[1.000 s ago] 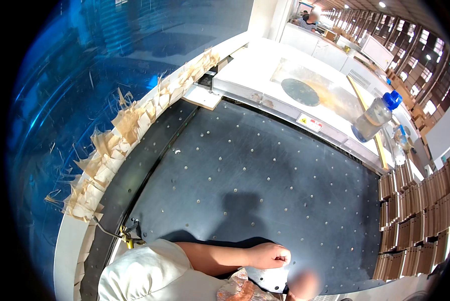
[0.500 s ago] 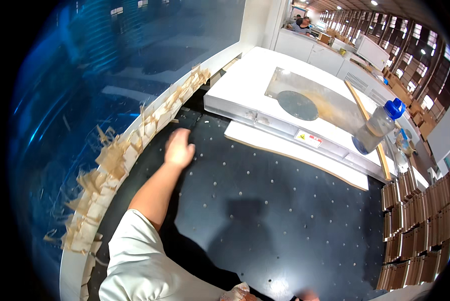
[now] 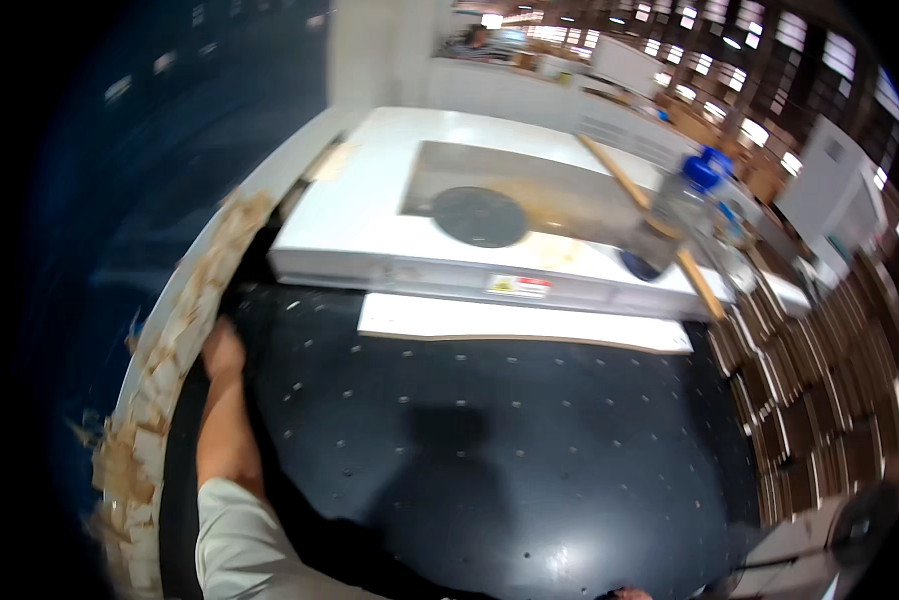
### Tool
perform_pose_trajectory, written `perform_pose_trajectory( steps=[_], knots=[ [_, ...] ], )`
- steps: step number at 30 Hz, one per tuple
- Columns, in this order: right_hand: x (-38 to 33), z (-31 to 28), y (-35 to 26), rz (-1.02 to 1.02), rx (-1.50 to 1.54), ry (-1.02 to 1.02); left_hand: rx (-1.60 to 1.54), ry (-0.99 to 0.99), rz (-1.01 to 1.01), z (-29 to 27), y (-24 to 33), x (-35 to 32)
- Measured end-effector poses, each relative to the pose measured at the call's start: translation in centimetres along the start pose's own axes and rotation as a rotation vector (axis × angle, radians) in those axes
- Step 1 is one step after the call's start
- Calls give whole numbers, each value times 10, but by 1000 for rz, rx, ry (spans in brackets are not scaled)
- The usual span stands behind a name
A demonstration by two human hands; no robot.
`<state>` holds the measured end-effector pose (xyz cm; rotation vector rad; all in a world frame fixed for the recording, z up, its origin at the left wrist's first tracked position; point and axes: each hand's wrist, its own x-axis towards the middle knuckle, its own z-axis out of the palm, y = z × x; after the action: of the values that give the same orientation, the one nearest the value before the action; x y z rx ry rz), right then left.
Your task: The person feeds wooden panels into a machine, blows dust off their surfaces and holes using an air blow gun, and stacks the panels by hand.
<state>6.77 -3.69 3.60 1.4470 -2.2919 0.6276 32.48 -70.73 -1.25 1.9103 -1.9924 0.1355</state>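
My left hand [image 3: 223,348] reaches forward over the left side of a black table dotted with small pale points [image 3: 469,400]. It is beside the white frame edge covered in torn tan tape [image 3: 194,275]. Motion smears its fingers, so I cannot make out their pose or anything in them. At the bottom edge, only a sliver of my right hand [image 3: 625,594] shows, its fingers out of sight. Beyond the table stands a white machine bed with a grey plate and dark disc [image 3: 479,217]. A white strip of board [image 3: 519,325] lies along its near side.
A dark glossy panel [image 3: 219,130] rises on the left. On the white bed stand a clear bottle with a blue cap [image 3: 659,225] and a wooden stick [image 3: 619,175]. Stacked brown cardboard [image 3: 809,400] borders the table's right side. A person [image 3: 476,38] is blurred far back.
The view has swung, shifting the machine bed and bottle left in the picture. My left hand now appears lower and closer to the taped edge. Less of my right hand's area shows.
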Motion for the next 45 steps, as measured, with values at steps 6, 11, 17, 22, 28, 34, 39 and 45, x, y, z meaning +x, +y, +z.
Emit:
perform_pose_trajectory(
  steps=[6,11,17,22,28,34,39,45],
  knots=[
    [-23,-2,13,196,50,-270,-217,280,635,-25,49,-95],
    [-17,0,21,256,243,-89,-206,-176,1391,-148,197,-274],
    [-25,-19,37,849,2204,-217,-1008,-336,2425,-248,274,-488],
    [-108,-61,56,882,2153,197,-983,-157,2474,-254,282,-560],
    [-269,-28,101,1922,1524,883,-450,-604,2092,-225,291,-562],
    [-320,8,270,1731,276,717,-363,-705,2048,-210,295,-579],
    [-201,-32,290,1516,51,632,-640,-719,1797,-190,293,-554],
    [-46,-181,281,719,-85,969,-652,-691,1786,-184,294,-560]
  ],
)
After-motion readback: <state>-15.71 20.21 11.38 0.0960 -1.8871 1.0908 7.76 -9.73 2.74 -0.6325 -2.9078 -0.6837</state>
